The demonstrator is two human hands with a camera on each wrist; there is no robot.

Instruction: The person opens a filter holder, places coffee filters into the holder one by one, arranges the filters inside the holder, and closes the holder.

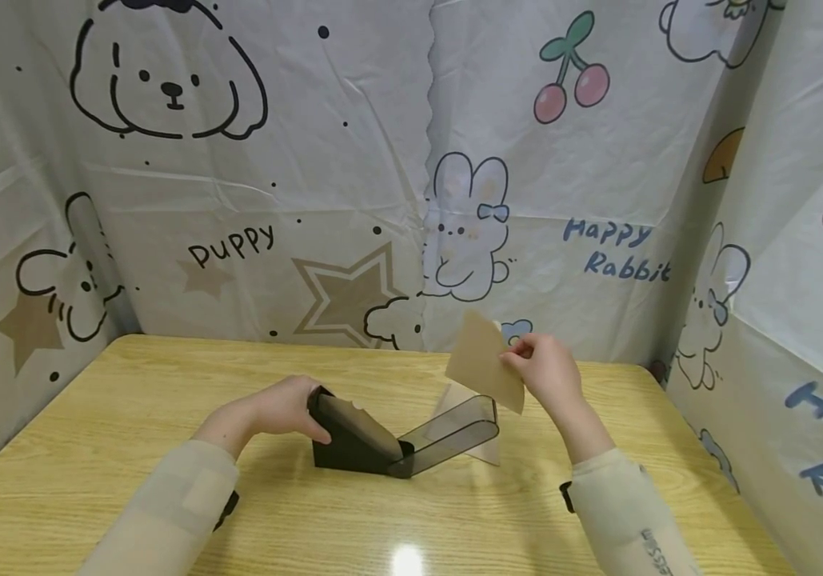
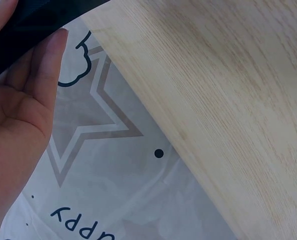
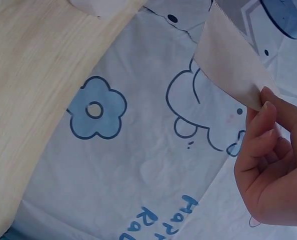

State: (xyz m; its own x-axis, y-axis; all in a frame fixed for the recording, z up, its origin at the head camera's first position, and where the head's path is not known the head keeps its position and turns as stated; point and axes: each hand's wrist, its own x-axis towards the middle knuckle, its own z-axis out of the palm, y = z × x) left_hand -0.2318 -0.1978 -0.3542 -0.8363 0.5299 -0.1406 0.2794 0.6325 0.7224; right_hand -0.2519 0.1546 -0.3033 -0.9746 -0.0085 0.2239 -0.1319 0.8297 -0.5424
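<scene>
My left hand [image 1: 281, 406] grips the raised end of a black wedge-shaped holder [image 1: 346, 446] on the table, thumb on its near side. Inside the holder shows brown paper [image 1: 366, 424]. Its clear smoky lid [image 1: 450, 436] is swung out to the right. Between thumb and fingertips, my right hand [image 1: 546, 374] pinches a brown paper coffee filter [image 1: 481, 360] by its edge, above the lid's far end. The right wrist view shows the crimped side of this filter [image 3: 231, 65]. A second paper filter [image 1: 485, 454] lies on the table behind the lid, partly covered by it.
The wood-grain table [image 1: 274, 520] reaches back to a printed cloth curtain [image 1: 346, 176], which also hangs along the left and right sides. Dark bands sit at both wrists.
</scene>
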